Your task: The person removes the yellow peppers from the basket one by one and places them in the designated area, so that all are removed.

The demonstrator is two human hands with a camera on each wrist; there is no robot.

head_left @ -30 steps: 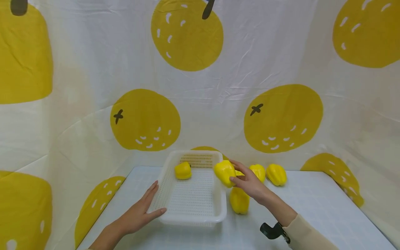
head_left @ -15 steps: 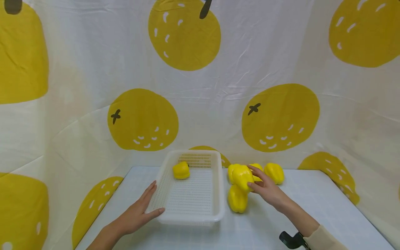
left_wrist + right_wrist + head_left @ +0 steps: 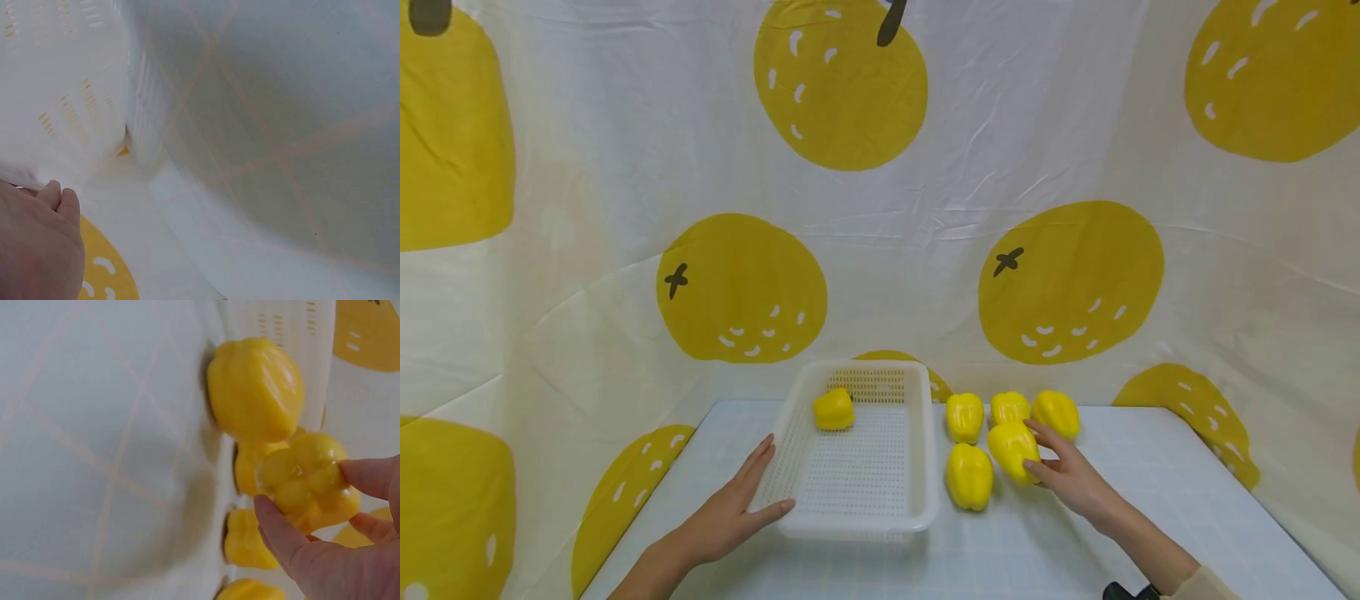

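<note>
My right hand [image 3: 1078, 482] pinches a yellow bell pepper [image 3: 1012, 450] between thumb and fingers, to the right of the basket. In the right wrist view the lobed end of this held bell pepper [image 3: 307, 481] faces the camera. Straight fingers of my left hand [image 3: 722, 523] rest along the left side of a white perforated plastic basket [image 3: 857, 526], the thumb at its front left corner. One yellow bell pepper [image 3: 833, 409] lies inside, toward the back left. The left wrist view catches the left hand [image 3: 40, 244] at the basket's edge.
Right of the basket, a front bell pepper [image 3: 969, 477] stands on the pale checked tablecloth [image 3: 1150, 500]. Behind it are a back-left pepper [image 3: 965, 417], a middle pepper [image 3: 1009, 407] and a right pepper [image 3: 1056, 415]. A fruit-print curtain [image 3: 910, 275] hangs close behind the table.
My right hand has carried the bell pepper from over the basket's right rim rightward and down, past the front pepper. The left hand stays at the basket.
</note>
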